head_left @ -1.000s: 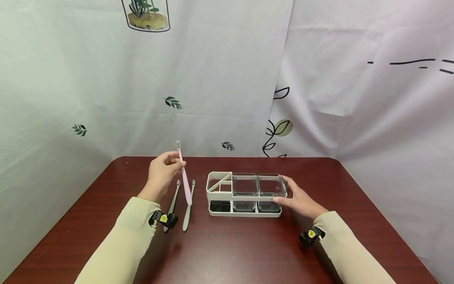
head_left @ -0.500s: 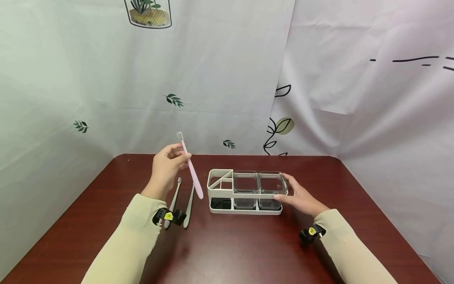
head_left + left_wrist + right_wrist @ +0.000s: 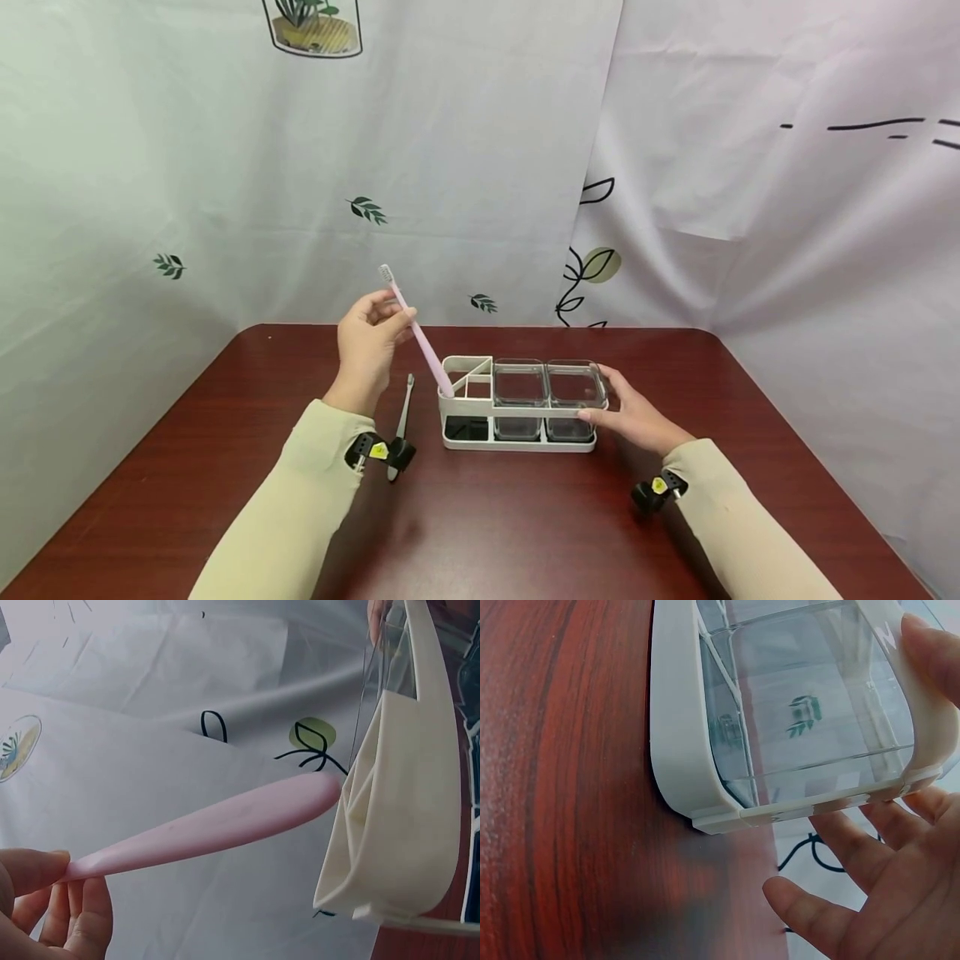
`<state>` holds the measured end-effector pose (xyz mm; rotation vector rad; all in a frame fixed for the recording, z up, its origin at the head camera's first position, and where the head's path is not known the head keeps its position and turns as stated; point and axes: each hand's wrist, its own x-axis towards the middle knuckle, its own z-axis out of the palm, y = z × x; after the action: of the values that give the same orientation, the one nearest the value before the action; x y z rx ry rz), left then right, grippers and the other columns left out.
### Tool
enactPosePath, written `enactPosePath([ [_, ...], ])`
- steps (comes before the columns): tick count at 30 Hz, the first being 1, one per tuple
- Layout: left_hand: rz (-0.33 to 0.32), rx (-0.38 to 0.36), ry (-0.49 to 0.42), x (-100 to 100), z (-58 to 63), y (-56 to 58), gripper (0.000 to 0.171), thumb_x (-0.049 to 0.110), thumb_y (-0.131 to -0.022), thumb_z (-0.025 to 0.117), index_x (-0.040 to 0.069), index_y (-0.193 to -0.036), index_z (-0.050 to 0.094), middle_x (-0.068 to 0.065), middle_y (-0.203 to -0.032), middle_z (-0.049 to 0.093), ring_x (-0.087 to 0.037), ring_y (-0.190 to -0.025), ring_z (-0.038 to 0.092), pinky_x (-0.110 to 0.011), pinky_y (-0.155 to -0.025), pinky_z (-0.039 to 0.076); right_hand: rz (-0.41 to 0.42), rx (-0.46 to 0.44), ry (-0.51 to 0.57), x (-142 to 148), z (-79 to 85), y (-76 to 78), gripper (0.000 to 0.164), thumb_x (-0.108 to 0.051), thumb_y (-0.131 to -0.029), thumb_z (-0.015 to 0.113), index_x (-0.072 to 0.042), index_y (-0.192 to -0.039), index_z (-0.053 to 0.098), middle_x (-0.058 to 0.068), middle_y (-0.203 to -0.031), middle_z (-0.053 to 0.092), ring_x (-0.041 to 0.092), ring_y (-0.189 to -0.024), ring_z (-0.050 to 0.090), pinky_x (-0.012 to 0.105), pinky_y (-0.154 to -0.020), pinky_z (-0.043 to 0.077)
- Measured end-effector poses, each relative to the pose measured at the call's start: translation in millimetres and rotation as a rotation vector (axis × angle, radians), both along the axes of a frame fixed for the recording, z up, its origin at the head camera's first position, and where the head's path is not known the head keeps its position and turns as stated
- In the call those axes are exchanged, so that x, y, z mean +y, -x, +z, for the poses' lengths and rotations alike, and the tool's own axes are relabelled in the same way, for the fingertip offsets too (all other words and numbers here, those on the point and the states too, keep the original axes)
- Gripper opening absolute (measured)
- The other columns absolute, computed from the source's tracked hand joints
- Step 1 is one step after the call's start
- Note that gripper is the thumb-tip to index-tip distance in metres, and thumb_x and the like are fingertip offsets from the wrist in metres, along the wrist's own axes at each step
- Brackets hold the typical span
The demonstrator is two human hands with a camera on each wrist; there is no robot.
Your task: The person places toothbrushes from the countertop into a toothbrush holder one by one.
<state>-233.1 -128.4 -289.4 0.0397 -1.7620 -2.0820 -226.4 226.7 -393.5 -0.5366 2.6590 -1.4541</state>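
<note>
My left hand [image 3: 372,337] pinches a pink toothbrush [image 3: 422,340] between thumb and fingers, bristle head up and handle slanting down to the right. The handle's rounded end overlaps the front left rim of the white toothbrush holder [image 3: 467,407] in the head view. In the left wrist view the pink handle [image 3: 217,825] reaches right up to the divided compartments. My right hand [image 3: 633,414] grips the holder's right end, thumb on the front of the upper band and fingers behind. Two clear cups [image 3: 520,385] sit side by side in the holder.
One grey toothbrush [image 3: 405,408] lies on the dark red table [image 3: 525,525], left of the holder; a second is hidden behind my left forearm. A printed white curtain [image 3: 480,167] hangs behind the table.
My left hand has moved right and up, carrying the pink toothbrush from over the grey ones to the holder's left compartments, its handle tilting more. My right hand stays on the holder.
</note>
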Motion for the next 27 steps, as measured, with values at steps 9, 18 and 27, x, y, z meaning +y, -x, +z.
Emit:
enactPosePath([
  [9,0.033,0.075,-0.106,15.7,0.0,4.4,0.033,-0.012,-0.083,0.066,-0.005,-0.115,0.059,0.001,-0.08,0.057,-0.006,-0.068,0.059,-0.021,-0.064,0.056,0.001,-0.014,0.003,0.7,1.7,-0.2,0.086,-0.025,-0.088,0.072,-0.004,-0.15,0.017,0.026,-0.145,0.036,0.041,-0.129,0.044,0.054,-0.101,0.041],
  [18,0.033,0.089,-0.075,29.1,-2.6,3.5,0.035,-0.011,-0.082,0.068,-0.004,-0.116,0.061,-0.001,-0.083,0.057,-0.008,-0.071,0.059,-0.021,-0.065,0.056,0.002,-0.015,0.002,0.3,1.0,0.5,0.085,-0.026,-0.088,0.072,-0.004,-0.15,0.018,0.026,-0.144,0.036,0.041,-0.129,0.044,0.054,-0.101,0.042],
  [27,0.043,0.134,-0.028,41.4,-11.4,4.0,0.032,-0.013,-0.08,0.068,-0.007,-0.111,0.062,0.001,-0.08,0.057,-0.006,-0.072,0.056,-0.018,-0.064,0.054,0.009,-0.004,0.015,-0.5,0.6,1.0,0.083,-0.023,-0.088,0.072,-0.004,-0.149,0.019,0.027,-0.143,0.038,0.041,-0.128,0.045,0.052,-0.099,0.043],
])
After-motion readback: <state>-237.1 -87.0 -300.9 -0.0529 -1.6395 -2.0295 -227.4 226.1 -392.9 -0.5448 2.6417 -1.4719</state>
